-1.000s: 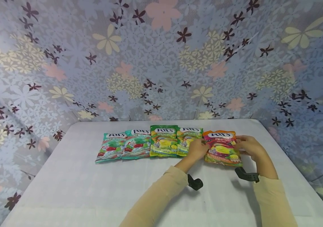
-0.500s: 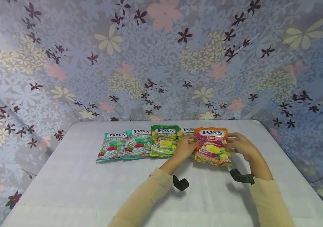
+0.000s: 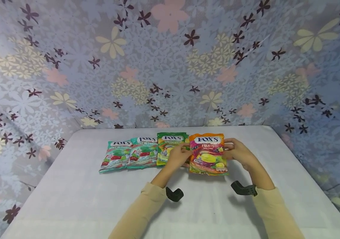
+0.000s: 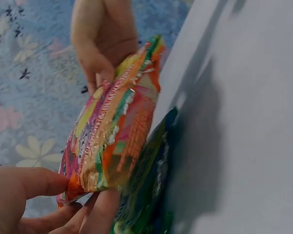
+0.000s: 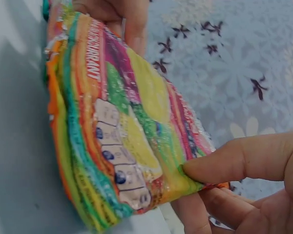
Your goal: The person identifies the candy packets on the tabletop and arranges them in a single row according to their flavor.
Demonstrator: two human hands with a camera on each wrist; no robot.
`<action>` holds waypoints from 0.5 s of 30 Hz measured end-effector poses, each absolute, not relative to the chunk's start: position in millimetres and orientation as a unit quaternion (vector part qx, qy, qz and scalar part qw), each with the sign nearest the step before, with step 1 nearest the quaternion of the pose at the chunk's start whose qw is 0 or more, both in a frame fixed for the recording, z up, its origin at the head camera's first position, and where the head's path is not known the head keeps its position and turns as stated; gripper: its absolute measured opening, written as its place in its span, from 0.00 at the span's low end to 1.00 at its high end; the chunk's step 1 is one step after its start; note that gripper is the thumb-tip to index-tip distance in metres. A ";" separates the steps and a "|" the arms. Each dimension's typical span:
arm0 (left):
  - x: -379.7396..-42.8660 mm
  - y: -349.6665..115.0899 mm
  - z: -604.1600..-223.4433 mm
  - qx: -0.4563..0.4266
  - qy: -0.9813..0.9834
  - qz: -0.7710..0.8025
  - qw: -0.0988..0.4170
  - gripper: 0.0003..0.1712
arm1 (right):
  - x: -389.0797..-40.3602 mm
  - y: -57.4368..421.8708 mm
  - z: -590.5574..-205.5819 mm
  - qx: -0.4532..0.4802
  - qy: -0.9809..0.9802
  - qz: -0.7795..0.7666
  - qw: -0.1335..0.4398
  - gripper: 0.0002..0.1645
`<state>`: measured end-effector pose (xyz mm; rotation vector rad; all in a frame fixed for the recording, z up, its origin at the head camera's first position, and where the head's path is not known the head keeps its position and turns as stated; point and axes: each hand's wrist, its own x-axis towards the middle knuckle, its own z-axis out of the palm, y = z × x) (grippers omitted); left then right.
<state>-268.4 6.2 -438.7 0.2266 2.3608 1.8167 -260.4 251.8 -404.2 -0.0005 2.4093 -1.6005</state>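
An orange and magenta Fox's Fruits candy bag (image 3: 207,157) is held up, tilted, between both hands. My left hand (image 3: 175,157) pinches its left edge, thumb on the front and fingers behind, as the left wrist view shows. At the opposite edge my right hand (image 3: 241,156) grips it, thumb (image 5: 219,163) pressed on the printed front. Left of it lies a green Spring Tea candy bag (image 3: 170,137), partly covered by my left hand. A second Spring Tea bag is mostly hidden behind the Fruits bag. In the left wrist view a dark green bag (image 4: 146,175) shows beneath the held one.
Two teal Mint Blossom candy bags, the outer one (image 3: 116,156) and the inner one (image 3: 143,154), lie overlapping at the row's left end. Everything is on a white-covered table (image 3: 98,202), with a flowered cloth backdrop (image 3: 164,66) behind its far edge.
Both hands have carried the Fruits bag leftward from the right end of the row, over the second Spring Tea bag. The Mint Blossom bags have stayed put.
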 end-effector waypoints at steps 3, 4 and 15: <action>-268.5 -1.9 -436.2 0.075 0.783 0.613 0.074 0.23 | -260.3 245.6 -405.1 -0.003 0.823 -0.556 0.118 0.46; -268.1 -3.9 -435.0 0.074 0.781 0.615 0.074 0.23 | -259.8 243.7 -404.7 -0.004 0.821 -0.559 0.116 0.46; -261.5 -12.4 -428.7 0.068 0.763 0.639 0.068 0.24 | -255.7 233.1 -398.8 -0.003 0.816 -0.569 0.101 0.46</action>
